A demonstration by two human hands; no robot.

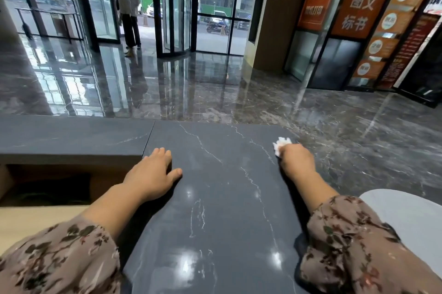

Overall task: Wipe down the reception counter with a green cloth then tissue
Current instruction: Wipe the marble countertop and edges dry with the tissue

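Note:
The dark marble reception counter [215,198] with white veins fills the middle of the view. My right hand [296,162] grips a crumpled white tissue [281,144] and presses it on the counter near the far right corner. My left hand [153,171] rests on the counter's left edge, palm down with the fingers laid over the edge. No green cloth is in view.
A lower matte grey counter section [71,135] runs to the left, with an open shelf [52,188] beneath it. A light grey rounded surface [406,217] sits at the right. Beyond lies the glossy lobby floor, where two people [129,11] stand by glass doors.

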